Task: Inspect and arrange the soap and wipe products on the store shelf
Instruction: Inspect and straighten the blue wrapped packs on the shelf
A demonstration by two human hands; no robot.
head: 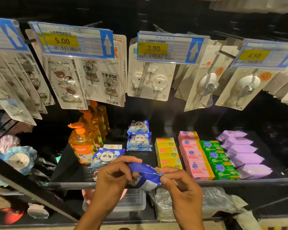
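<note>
Just in front of the shelf [70, 175] edge, at its middle, a blue wipe pack [147, 175] hangs between both hands, clear of the board. The left hand [111, 178] pinches its left end between thumb and curled forefinger, and the right hand [179, 185] pinches the crimped seam at the right end, the other fingers loosely curled beneath. The pack looks like glossy plastic film around a damp, soft wad: it sags and creases between the grips, so it is probably light, floppy and a little slick. The flat seams give the surest hold, while a squeeze on the belly would only dent it. Behind, matching panda-print packs [139, 141] lie stacked flat, and 1 more [106, 157] leans on the nearest of the orange soap bottles [82, 146], which are hard clear plastic with pump tops, likely heavy and easily tipped. To the right sit stiff yellow soap boxes [167, 151], then pink bars [194, 157] and green bars [218, 159] in shiny wrap, square-edged and easy to slide, then pillowy lilac packs [243, 151] overlapped in a row.
</note>
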